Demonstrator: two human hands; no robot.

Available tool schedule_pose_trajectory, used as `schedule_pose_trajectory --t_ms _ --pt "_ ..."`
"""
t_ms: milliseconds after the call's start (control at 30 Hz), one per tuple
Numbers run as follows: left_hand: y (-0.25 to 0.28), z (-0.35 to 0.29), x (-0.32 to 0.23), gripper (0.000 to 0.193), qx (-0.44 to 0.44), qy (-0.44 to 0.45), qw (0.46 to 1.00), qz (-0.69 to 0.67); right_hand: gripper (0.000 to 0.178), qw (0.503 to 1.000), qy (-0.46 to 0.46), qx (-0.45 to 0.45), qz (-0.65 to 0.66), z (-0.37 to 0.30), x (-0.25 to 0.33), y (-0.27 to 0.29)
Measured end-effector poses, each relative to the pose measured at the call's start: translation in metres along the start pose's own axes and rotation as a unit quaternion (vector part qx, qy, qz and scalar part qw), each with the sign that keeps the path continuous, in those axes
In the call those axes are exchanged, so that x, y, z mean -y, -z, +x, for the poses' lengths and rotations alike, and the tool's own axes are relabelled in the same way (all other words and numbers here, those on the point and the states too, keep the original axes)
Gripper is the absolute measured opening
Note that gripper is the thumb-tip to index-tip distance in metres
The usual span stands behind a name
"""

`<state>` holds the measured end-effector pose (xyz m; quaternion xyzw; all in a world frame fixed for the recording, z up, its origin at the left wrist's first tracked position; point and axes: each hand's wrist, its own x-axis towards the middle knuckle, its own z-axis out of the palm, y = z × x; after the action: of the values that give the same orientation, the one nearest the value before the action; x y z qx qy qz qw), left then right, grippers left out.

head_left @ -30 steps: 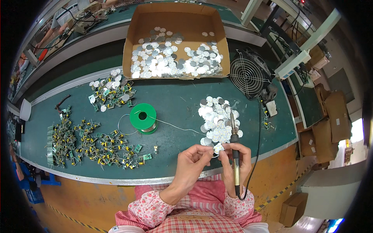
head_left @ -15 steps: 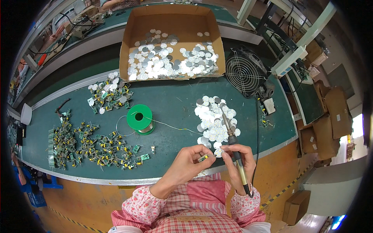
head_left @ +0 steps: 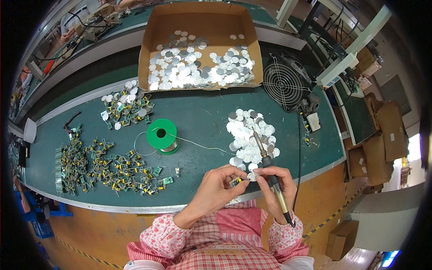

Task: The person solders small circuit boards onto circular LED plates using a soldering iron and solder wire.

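Note:
My left hand (head_left: pixel 211 189) is closed, pinching a small green circuit board (head_left: pixel 235 181) with a yellow part between thumb and fingertips. Against it, my right hand (head_left: pixel 282 182) holds a round silver disc (head_left: pixel 252 176) at its thumb and fingertip. The same hand also grips a soldering iron (head_left: pixel 266 160), whose tip points up and away over a pile of silver discs (head_left: pixel 245 130). Left of the pile stands a green spool of solder wire (head_left: pixel 156 140); its loose end runs across the bench toward the discs. Fingers partly hide the board and disc where they meet.
Circuit boards with yellow parts (head_left: pixel 121 173) lie heaped on the left of the green bench. Behind them is a mixed heap of boards and discs (head_left: pixel 127 108). A cardboard box (head_left: pixel 148 49) of discs stands at the back, beside a black fan (head_left: pixel 282 83).
The soldering iron's tip has shifted slightly up and left. Both hands stay close together with board and disc, nearly in place.

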<state>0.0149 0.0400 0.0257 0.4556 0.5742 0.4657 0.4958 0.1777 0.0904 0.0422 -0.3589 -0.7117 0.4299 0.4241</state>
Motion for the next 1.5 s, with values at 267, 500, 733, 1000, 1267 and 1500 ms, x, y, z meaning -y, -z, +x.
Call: schedule_pose_trajectory --t_ms 267,500,733,1000,1267,1500 --pt "0.001 0.008 0.017 0.013 -0.003 0.026 0.999 -0.032 0.025 0.993 0.016 -0.016 -0.112 0.006 0.002 -0.003" --pt "0.008 0.021 0.018 0.017 -0.058 0.096 0.972 -0.208 0.014 0.991 0.06 -0.118 -0.035 -0.012 0.006 0.007" --pt "0.007 0.023 0.009 0.018 -0.088 0.091 0.956 -0.265 0.024 0.995 0.047 -0.085 0.022 -0.016 0.013 0.007" --pt "0.007 0.022 0.006 0.013 -0.102 0.068 0.949 -0.291 0.019 0.995 0.084 -0.046 0.006 -0.013 0.009 0.005" --pt "0.007 0.019 0.004 0.012 -0.099 0.064 0.947 -0.299 0.016 0.994 0.108 -0.034 -0.003 -0.009 0.008 0.003" --pt "0.008 0.019 0.007 0.013 -0.09 0.094 0.941 -0.313 0.018 0.98 0.162 0.029 -0.111 -0.012 0.007 0.005"
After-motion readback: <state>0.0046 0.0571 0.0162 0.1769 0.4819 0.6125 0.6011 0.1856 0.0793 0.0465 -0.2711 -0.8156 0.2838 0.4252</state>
